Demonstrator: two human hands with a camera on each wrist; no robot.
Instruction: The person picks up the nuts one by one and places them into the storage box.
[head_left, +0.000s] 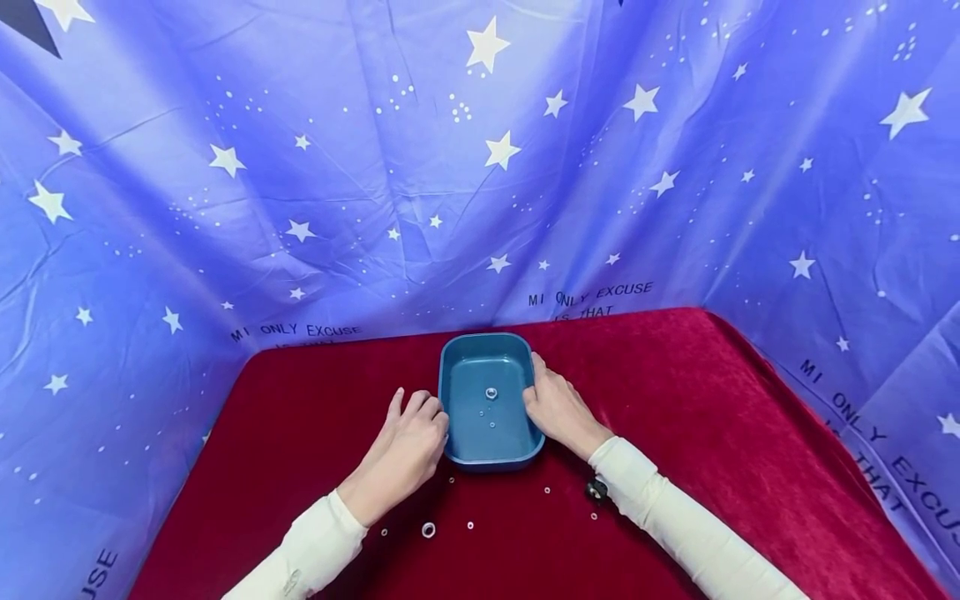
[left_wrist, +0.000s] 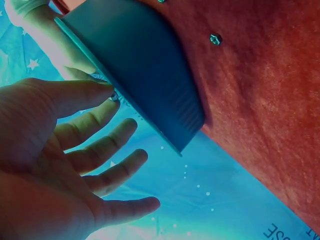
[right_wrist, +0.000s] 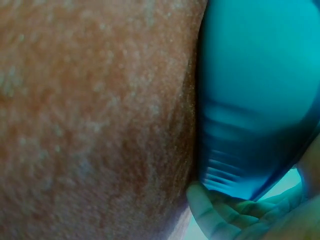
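Note:
A blue rectangular plastic box [head_left: 467, 442] stands on the red cloth. Inside it lie a larger metal nut [head_left: 491, 393] and a few tiny ring-like pieces [head_left: 492, 425]. At the box's left rim is my left hand [head_left: 411, 442]. Its thumb and index fingertip pinch a small metal nut [left_wrist: 114, 96], partly hidden by the fingers; the other fingers are spread apart in the left wrist view. My right hand [head_left: 558, 404] grips the box's right side, thumb near the rim and fingers [right_wrist: 202, 207] along the outer wall, low by the cloth.
In front of the box, a larger nut [head_left: 428, 529], a small nut [head_left: 470, 525] and several other small rings [head_left: 547, 490] are scattered on the red cloth [head_left: 315, 417]. A blue star-printed curtain [head_left: 420, 167] borders the table behind and at both sides.

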